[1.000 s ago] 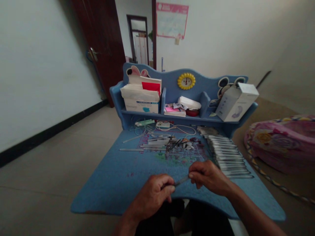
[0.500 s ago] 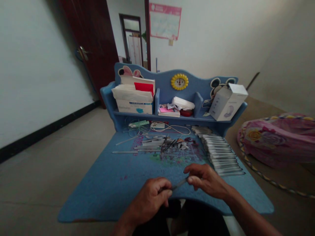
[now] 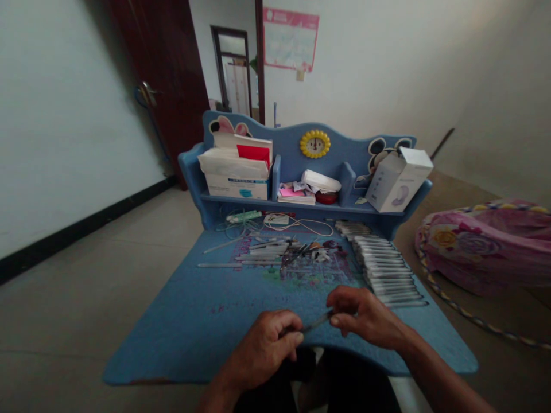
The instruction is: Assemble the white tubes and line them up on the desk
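Both my hands hold one thin grey rod [image 3: 316, 323] over the near edge of a blue child's desk [image 3: 206, 315]. My left hand [image 3: 267, 347] is closed round its left end. My right hand [image 3: 365, 315] pinches its right end between thumb and fingers. A neat row of several similar grey rods [image 3: 385, 267] lies along the desk's right side, just beyond my right hand. A loose heap of rods and small metal parts [image 3: 293, 252] sits at the desk's middle.
The desk's shelf holds a stack of paper boxes [image 3: 236, 166], a yellow clock [image 3: 315, 143] and a tilted white box [image 3: 398, 178]. White cables [image 3: 297, 221] lie below the shelf. A pink quilt [image 3: 486, 241] lies on the floor at right. A dark door [image 3: 167, 74] stands at back left.
My hands have kept their grip on the rod, shifting only slightly. The view swung a little to the right and then steadied.
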Demonstrator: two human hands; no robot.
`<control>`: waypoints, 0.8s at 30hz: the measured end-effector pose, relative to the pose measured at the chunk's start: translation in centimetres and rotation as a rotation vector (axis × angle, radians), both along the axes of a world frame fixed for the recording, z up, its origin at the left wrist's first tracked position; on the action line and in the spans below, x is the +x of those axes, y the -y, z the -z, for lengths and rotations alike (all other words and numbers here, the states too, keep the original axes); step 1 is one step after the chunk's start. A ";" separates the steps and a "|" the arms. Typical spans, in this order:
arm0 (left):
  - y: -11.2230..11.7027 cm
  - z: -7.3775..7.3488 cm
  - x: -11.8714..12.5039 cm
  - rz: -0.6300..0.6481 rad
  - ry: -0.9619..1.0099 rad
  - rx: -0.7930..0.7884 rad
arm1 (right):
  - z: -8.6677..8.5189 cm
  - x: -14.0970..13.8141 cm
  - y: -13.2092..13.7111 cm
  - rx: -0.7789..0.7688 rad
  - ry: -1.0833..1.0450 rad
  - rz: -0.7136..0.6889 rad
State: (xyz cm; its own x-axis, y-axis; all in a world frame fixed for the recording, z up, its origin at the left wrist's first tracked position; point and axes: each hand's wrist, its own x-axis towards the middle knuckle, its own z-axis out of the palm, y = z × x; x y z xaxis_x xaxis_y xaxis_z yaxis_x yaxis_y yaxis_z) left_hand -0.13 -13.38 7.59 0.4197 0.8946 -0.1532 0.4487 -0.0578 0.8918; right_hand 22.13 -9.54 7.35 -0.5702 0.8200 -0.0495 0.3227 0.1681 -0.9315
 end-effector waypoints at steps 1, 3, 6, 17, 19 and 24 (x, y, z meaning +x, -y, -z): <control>0.0 0.1 0.0 0.004 0.006 0.001 | 0.0 -0.1 0.0 -0.005 0.008 0.005; 0.0 0.3 0.0 0.013 0.016 -0.002 | -0.1 -0.2 0.2 0.010 0.062 0.013; 0.0 0.4 -0.1 0.007 0.012 -0.025 | -0.1 -0.2 0.3 0.058 0.103 0.018; 0.0 0.5 -0.1 0.001 0.010 0.009 | 0.5 -0.2 0.3 0.012 0.033 0.066; 0.0 0.5 -0.1 -0.004 0.000 0.002 | 0.5 -0.2 0.3 -0.011 -0.014 0.058; 0.0 0.4 0.0 -0.006 -0.010 0.011 | 0.4 -0.3 0.3 -0.006 0.049 0.094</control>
State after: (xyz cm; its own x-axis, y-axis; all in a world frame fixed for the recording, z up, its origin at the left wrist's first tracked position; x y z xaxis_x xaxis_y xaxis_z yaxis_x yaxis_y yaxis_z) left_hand -0.11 -13.42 7.19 0.4132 0.8986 -0.1479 0.4579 -0.0646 0.8867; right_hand 21.81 -9.84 6.95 -0.4879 0.8692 -0.0800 0.3815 0.1299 -0.9152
